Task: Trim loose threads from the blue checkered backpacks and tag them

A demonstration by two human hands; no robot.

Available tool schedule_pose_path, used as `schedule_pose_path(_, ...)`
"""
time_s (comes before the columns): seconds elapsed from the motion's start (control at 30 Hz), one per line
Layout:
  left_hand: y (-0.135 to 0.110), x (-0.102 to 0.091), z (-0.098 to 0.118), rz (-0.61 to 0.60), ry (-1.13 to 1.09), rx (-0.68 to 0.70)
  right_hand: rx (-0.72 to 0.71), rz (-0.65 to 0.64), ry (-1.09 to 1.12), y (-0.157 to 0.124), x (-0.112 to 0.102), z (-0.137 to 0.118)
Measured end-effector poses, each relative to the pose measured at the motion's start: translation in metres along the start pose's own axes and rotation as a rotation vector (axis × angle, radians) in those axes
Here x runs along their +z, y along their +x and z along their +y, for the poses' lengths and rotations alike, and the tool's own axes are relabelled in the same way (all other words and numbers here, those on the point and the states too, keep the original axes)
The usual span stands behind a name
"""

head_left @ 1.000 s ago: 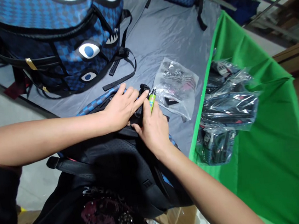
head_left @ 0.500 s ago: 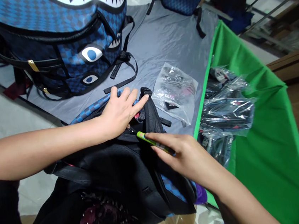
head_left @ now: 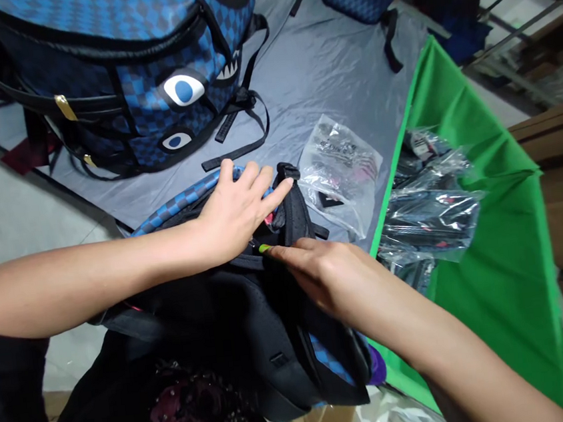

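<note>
At near edge of grey-covered table [head_left: 342, 70]: black backpack [head_left: 267, 320]. My left hand [head_left: 241, 205]: fanned over backpack; cannot tell any grip beneath. My right hand [head_left: 330, 269]: curled round green-tipped tool [head_left: 264, 248]. Risk: backpack shifting, tool slipping, perhaps jabbing left hand.

Green bin [head_left: 501, 295] — clear-bagged packets [head_left: 433, 218] inside

No text is legible, even on the plastic bag [head_left: 340, 172].
</note>
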State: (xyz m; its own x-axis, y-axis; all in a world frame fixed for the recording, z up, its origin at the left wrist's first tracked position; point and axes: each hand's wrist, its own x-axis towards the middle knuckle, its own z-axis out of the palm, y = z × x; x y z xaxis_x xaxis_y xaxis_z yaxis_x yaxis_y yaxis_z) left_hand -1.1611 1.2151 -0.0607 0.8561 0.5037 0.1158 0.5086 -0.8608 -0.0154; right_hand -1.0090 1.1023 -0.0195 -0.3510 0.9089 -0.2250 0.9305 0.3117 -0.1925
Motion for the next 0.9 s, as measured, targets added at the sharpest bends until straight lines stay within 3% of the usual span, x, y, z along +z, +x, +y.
schedule_pose_path(0.23,0.000,-0.003,0.001,-0.061,0.013,-0.026,0.074,-0.189,-0.222,0.003,-0.006,-0.021)
schedule_pose_path(0.5,0.001,-0.004,0.001,-0.065,0.033,-0.029,0.115,-0.251,-0.152,0.007,-0.007,-0.019)
schedule_pose_path(0.9,0.000,-0.001,0.001,-0.040,-0.020,-0.047,0.173,-0.299,-0.226,0.009,-0.004,-0.028)
